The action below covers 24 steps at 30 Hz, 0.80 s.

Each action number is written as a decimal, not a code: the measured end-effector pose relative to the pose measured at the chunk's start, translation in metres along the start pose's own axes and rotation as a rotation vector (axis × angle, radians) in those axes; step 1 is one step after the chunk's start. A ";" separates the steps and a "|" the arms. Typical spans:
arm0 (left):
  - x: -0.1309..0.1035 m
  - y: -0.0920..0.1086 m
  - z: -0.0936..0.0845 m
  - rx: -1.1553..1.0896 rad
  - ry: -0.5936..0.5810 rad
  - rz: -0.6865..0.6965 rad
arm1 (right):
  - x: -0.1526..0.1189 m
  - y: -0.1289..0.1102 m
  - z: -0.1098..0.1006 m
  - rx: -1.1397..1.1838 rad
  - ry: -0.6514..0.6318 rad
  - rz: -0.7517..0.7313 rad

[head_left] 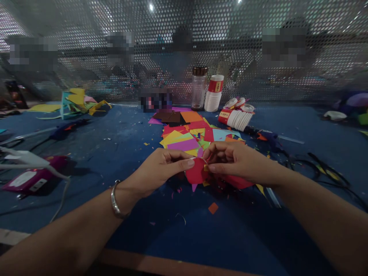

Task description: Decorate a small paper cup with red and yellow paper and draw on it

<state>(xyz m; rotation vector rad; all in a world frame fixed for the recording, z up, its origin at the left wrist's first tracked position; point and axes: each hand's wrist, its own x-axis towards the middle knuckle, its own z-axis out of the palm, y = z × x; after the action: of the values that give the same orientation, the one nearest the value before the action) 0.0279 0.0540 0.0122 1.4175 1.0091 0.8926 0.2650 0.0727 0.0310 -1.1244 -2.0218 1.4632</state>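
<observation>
Now, fingers (188, 164) pinch a rounded red paper (195, 174).

"Count for me?"
"One left hand (155, 168), one right hand (244, 161), one bracelet (115, 199), and one held red paper piece (196, 172)."
"Any glue guns (270, 141)?"
"Two — one to each side."
"And stacks of paper cups (213, 100)?"
"Two again, though I can't tell how many cups each has."
"What else?"
"One clear bottle (198, 90), one magenta box (57, 165)."
"And the coloured paper sheets (183, 144)?"
"Many — they overlap too much to count."
</observation>
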 end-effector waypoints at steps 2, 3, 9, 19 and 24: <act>0.000 -0.001 0.000 -0.015 -0.002 -0.002 | -0.001 -0.002 -0.001 0.014 -0.005 0.000; 0.001 -0.002 0.000 -0.023 -0.001 -0.004 | -0.002 -0.003 -0.001 0.021 -0.006 0.004; 0.002 -0.007 -0.002 -0.088 -0.002 -0.040 | -0.003 -0.005 -0.001 0.003 0.051 0.019; 0.000 -0.002 0.001 -0.035 -0.007 -0.009 | 0.000 -0.001 0.007 -0.036 0.075 -0.002; 0.001 -0.003 0.000 -0.029 -0.013 -0.001 | 0.000 -0.001 0.006 -0.042 0.079 0.000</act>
<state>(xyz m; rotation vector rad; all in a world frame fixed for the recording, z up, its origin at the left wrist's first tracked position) 0.0280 0.0545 0.0092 1.3965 0.9841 0.8928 0.2606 0.0688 0.0299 -1.1805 -2.0066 1.3602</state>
